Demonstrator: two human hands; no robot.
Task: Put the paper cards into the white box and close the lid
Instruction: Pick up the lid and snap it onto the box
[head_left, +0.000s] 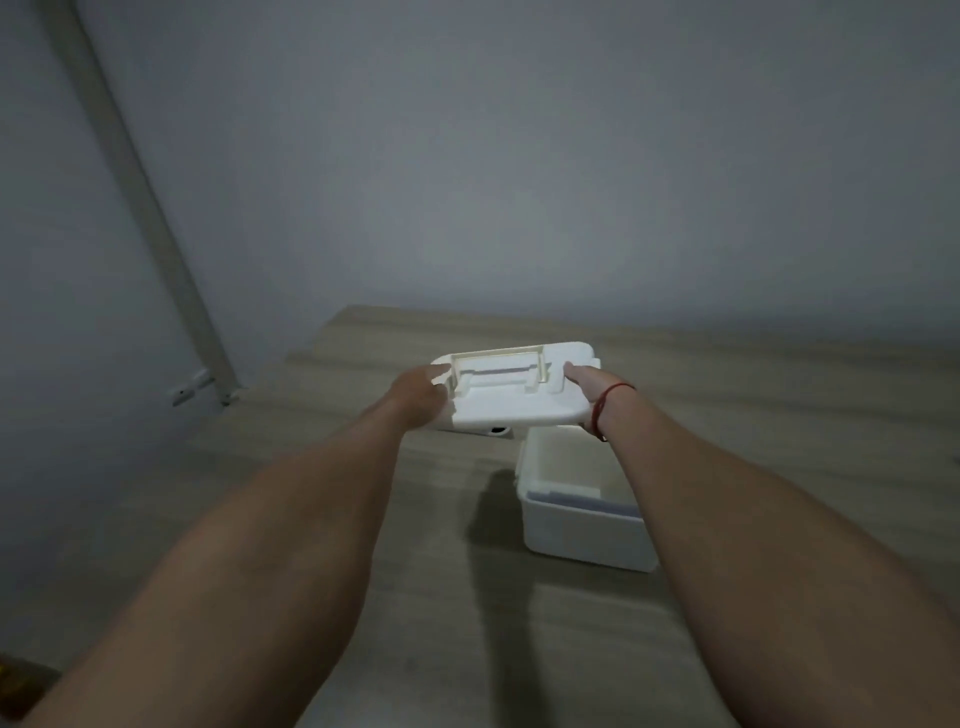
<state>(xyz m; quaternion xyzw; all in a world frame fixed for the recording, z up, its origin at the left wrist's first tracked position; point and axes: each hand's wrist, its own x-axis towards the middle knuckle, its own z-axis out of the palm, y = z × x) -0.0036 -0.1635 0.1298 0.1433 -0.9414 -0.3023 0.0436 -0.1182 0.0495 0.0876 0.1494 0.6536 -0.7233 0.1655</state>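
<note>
I hold a white lid (506, 400) with a recessed handle in the air above the wooden table (426, 597), tilted slightly. My left hand (418, 392) grips its left edge and my right hand (584, 387), with a red string on the wrist, grips its right edge. The white box (582, 535) stands open on the table below and to the right of the lid. A bluish-grey layer, perhaps the paper cards (589, 501), shows at the bottom inside the box; I cannot tell for sure.
A grey wall rises behind the table's far edge. A pale vertical post (156, 218) runs down the wall at the left to a white socket strip (189, 389). A small white object (496, 430) lies under the lid, mostly hidden.
</note>
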